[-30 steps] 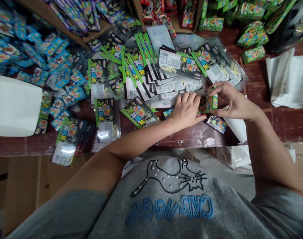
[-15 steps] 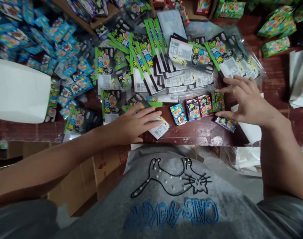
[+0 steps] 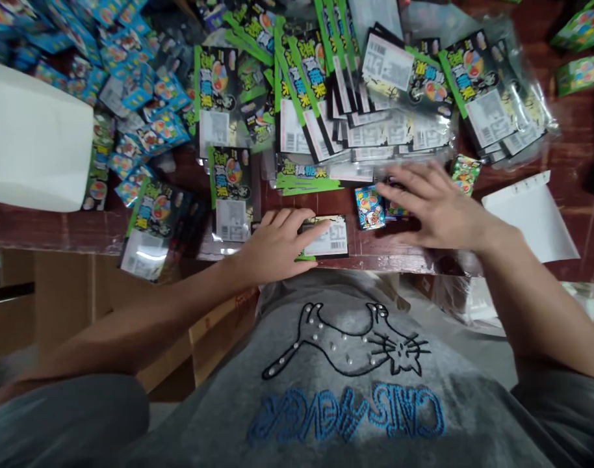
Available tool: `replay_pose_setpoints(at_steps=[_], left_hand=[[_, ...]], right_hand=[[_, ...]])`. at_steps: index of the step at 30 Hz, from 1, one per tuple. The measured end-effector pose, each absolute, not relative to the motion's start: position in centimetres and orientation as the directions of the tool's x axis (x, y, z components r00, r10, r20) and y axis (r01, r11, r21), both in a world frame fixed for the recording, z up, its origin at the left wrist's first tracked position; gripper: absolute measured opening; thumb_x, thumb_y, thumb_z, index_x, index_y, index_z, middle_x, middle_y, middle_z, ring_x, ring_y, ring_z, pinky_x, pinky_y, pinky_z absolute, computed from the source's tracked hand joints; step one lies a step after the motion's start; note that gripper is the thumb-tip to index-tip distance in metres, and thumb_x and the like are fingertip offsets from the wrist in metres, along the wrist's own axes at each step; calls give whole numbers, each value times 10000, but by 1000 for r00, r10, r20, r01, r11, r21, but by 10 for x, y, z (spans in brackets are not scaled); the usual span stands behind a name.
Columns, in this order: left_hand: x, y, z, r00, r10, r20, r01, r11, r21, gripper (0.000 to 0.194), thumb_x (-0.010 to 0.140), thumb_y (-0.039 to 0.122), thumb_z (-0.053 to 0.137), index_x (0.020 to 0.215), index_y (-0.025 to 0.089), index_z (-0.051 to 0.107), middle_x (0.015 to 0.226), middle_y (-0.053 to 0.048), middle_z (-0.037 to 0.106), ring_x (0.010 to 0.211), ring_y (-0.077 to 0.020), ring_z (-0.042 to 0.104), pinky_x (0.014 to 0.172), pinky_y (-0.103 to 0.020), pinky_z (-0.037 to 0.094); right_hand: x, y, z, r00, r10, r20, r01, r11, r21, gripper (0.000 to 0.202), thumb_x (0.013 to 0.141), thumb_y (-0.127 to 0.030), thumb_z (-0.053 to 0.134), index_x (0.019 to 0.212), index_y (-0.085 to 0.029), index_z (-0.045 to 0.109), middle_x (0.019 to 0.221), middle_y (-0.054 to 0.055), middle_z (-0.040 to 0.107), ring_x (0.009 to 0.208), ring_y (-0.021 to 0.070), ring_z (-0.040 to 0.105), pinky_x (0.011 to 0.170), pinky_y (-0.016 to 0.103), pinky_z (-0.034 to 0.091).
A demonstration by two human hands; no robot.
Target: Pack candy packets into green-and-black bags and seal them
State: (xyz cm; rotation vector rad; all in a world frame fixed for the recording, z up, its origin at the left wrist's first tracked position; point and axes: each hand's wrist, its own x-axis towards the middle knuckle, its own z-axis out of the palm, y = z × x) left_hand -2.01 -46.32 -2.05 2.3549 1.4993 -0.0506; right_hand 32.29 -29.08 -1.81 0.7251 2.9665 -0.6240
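Note:
My left hand lies on a flat black-and-green printed plastic bag near the table's front edge, fingers apart. To its right stands a small blue candy box. My right hand spreads over the row of little boxes, fingers open and slightly blurred. A purple box shows partly beneath its fingers. Beyond the wrist side of that hand sits a green box. Whatever else is under the right palm is hidden.
Overlapping printed bags cover the table's middle. A heap of blue boxes fills the back left, beside a white tray-like piece. White card lies at right; more green boxes are farther right.
My right hand has moved left from the green box over the purple one. The bag under my left hand has turned straighter along the table edge. The whole view has shifted.

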Motion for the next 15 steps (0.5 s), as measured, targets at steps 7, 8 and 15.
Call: replay_pose_setpoints(at_steps=[7, 8, 15], left_hand=[[-4, -494, -24, 211, 966, -146, 944, -163, 288, 796, 882, 450, 823, 1592, 231, 538, 1457, -183, 596, 1270, -392, 577, 1063, -525, 492], [-1, -499, -24, 163, 980, -116, 945, -121, 305, 797, 882, 450, 823, 1589, 224, 532, 1448, -179, 596, 1267, -384, 578, 1072, -525, 496], [-4, -513, -26, 97, 995, 24, 938, -99, 332, 768, 907, 423, 799, 1587, 221, 506, 1451, -180, 593, 1307, -380, 587, 1115, -521, 488]], right_hand=[[255, -330, -21, -734, 679, -12, 630, 674, -385, 877, 929, -701, 684, 1637, -216, 506, 1486, 208, 578, 1380, 479, 531, 1183, 709, 436], [250, -337, -16, -667, 744, 32, 673, 621, -402, 882, 939, -727, 656, 1638, -212, 497, 1443, 212, 582, 1354, 466, 546, 1153, 690, 469], [246, -349, 3, -588, 807, -58, 554, 349, -756, 658, 1100, -686, 291, 1283, -248, 747, 1069, 94, 730, 1028, 314, 702, 954, 528, 599]])
